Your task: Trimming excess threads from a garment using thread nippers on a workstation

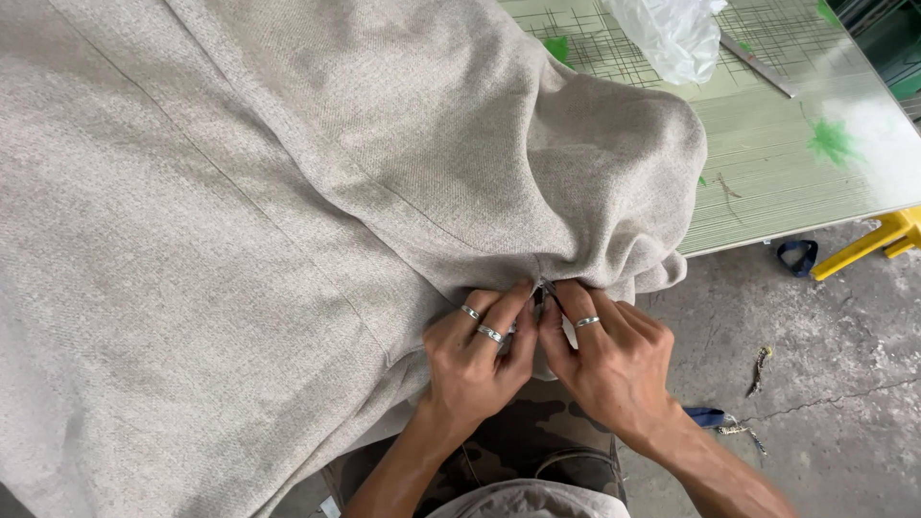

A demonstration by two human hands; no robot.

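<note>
Pinching the edge of a big beige fabric cover (288,192), both hands meet right at its near hem, left hand (475,360) and right hand (609,360) with fingertips touching around what looks like a small metal zipper pull (543,293), hard to tell. Cover's draped across the table (796,163), with a clear plastic bag (672,34) at the far end.

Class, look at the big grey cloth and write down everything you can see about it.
The cloth is a large beige-grey woven piece with stitched seams running across it. It drapes over the table, covering most of the view, bunching into folds at its right end. At its near edge, the left hand and right hand pinch it together around a small metal part.
</note>
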